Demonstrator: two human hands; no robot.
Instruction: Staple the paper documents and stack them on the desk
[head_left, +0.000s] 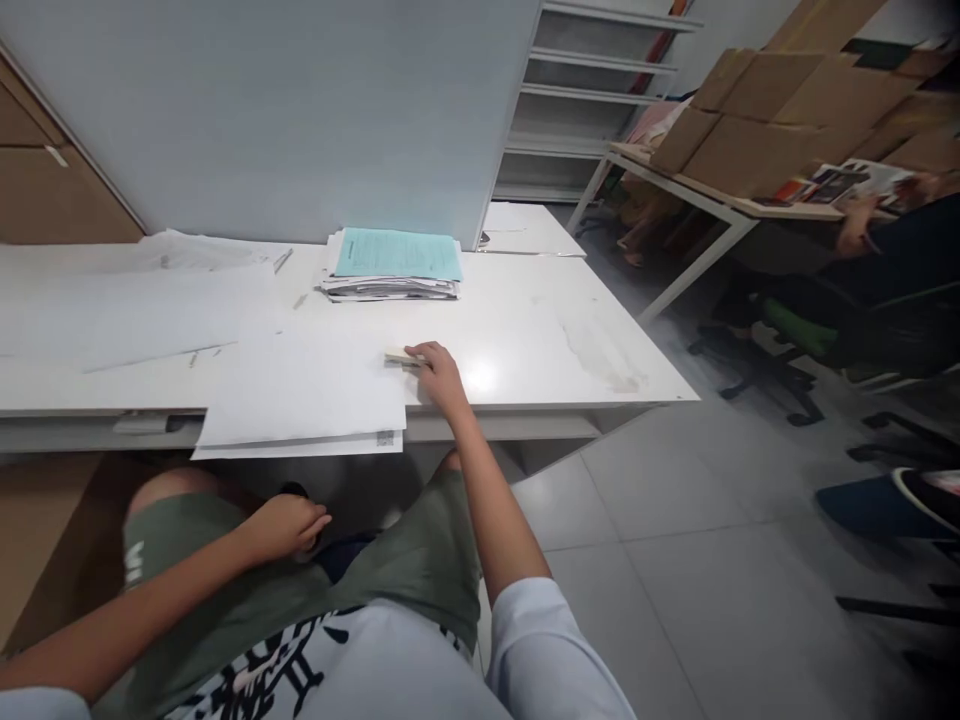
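My right hand [439, 375] lies on the white desk near its front edge, fingers closed on a small cream-coloured flat object [396, 355]. Its exact kind does not show. Just left of it, white sheets of paper [315, 390] overhang the front edge. A small dark square code is printed on the lower sheet's corner. My left hand [289, 525] is over my lap, below the desk edge, with its fingers curled together. Whatever is inside them, if anything, is hidden. Dark shapes beside that hand cannot be made out.
Behind the sheets stands a paper stack [390, 290] topped by a turquoise sheet [397, 253]. More large white sheets [135, 310] cover the desk's left side. A grey panel [315, 120] rises at the back. On the right, a person sits at another table [697, 190] with cardboard boxes [780, 120].
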